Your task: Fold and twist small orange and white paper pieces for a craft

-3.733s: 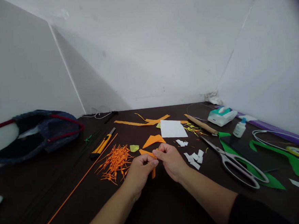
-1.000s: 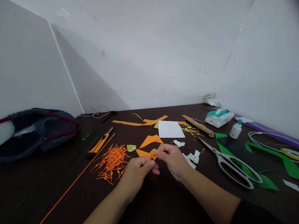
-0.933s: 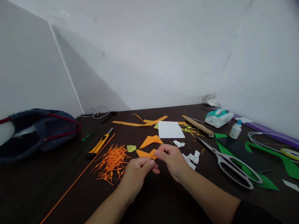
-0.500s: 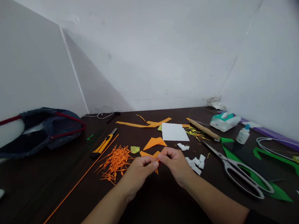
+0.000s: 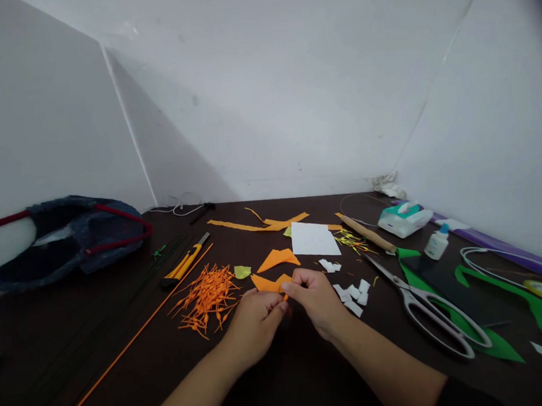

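Near the middle of the dark table my two hands meet over a small piece of orange crepe-like paper. The right hand [image 5: 315,297] pinches it between thumb and fingers; a folded orange paper piece [image 5: 283,280] shows at its thumb. My left hand [image 5: 260,318] is closed, thumb against curled fingers, at the lower end of that orange piece, with its grip partly hidden. Just behind the fingers spreads an orange paper petal shape [image 5: 264,284]; whether it joins the held piece I cannot tell. Another orange paper piece [image 5: 278,259] lies beyond, beside a small yellow-green scrap [image 5: 243,272].
Left are a pile of orange stamen-like strands [image 5: 212,297], a yellow utility knife [image 5: 188,260] and a long orange stick [image 5: 136,336]. Right are scissors [image 5: 434,315], white paper bits [image 5: 354,293], a glue bottle [image 5: 437,243] and a tissue pack [image 5: 402,220]. A white sheet [image 5: 315,239] lies behind.
My left hand has dropped slightly and its thumb has moved down off the top of the orange piece. The right hand stays pinched. The whole view has shifted a little.
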`<state>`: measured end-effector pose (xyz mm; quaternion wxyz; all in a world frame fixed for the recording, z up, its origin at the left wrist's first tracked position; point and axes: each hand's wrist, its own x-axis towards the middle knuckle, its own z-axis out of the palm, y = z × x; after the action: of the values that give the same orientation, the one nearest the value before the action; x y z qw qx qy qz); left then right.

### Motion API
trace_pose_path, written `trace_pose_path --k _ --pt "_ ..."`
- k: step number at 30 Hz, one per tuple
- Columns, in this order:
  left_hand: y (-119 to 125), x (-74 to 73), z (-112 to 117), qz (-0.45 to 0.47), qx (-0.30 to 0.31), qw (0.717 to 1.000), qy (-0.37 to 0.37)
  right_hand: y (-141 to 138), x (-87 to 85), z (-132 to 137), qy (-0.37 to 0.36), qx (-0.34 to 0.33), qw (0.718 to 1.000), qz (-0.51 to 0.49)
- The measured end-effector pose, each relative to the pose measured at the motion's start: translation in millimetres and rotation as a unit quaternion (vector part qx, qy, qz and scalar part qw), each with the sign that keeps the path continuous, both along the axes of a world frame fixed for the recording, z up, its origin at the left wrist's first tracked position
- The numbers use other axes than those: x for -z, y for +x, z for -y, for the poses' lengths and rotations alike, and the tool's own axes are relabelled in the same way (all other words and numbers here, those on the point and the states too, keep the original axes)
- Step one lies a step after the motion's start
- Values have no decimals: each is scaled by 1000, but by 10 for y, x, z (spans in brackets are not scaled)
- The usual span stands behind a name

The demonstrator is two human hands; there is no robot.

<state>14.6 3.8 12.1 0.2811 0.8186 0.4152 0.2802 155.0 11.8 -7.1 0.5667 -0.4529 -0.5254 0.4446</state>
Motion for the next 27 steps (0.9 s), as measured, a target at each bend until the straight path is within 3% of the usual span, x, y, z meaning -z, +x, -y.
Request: trace_pose_path --k 2,8,15,20,25,27 --pt "1 10 -1 7 3 1000 -20 -22 11 -3 -6 -1 999 -32" --pt "-17 10 9 80 4 989 -128 16 7 6 -23 -137 981 -136" --pt "-16 18 22 91 30 985 -140 -39 45 11 -30 -128 972 -196" --pt "-4 51 28 113 37 985 -127 -137 89 11 -48 -42 970 -233" --pt "2 11 45 166 35 970 -172 -74 44 12 -75 -132 961 -231" --pt "2 -9 53 174 35 966 -191 -40 29 9 -60 -138 965 -215"
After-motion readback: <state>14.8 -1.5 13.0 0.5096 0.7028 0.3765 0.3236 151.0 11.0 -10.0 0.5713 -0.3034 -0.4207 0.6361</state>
